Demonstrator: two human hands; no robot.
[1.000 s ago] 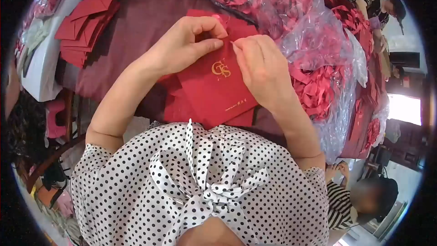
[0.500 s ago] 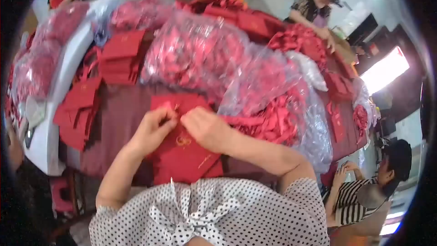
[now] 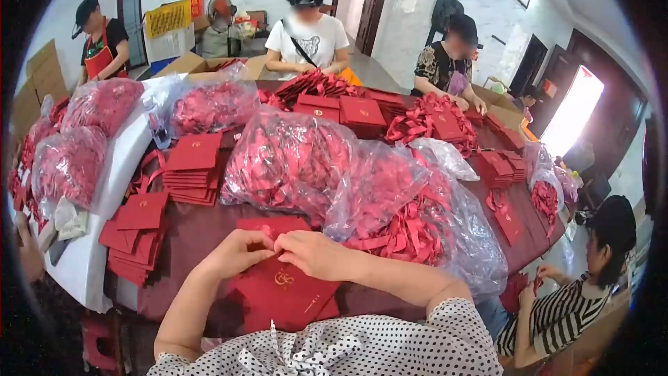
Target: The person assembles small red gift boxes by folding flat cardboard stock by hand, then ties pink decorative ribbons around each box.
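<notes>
Red and flat, the bag [image 3: 289, 299] lies on the dark maroon tablecloth [image 3: 195, 237] right in front of the person, with its gold logo [image 3: 283, 278] facing up. Both hands are up at its top part, so most of the bag sits below the fingertips, between them and the person's polka-dot top [image 3: 327, 348]. The left hand [image 3: 240, 251] comes in from the left with thumb and fingers pinched together, and the right hand [image 3: 316, 254] is pinched up too, just beside it over the bag, knuckles up. Whatever is between those fingertips is too small to make out, so can't tell exactly what either one has hold of. More red card pokes out from under the bag. Off to the left there are two piles of red bags, the nearer pile [image 3: 136, 240] and the farther pile [image 3: 191, 170], next to a long white slab [image 3: 87, 264]. Straight beyond the hands sits a big clear plastic sack [image 3: 289, 160] stuffed with red stuff, and to the right a loose heap of red ribbons [image 3: 410, 233] spills near another crinkly clear plastic sheet [image 3: 473, 251]. Across the table a person in a white T-shirt [image 3: 309, 42] has their hands down by a red pile, and over on the right someone in a striped top [image 3: 557, 313] holds something red.
</notes>
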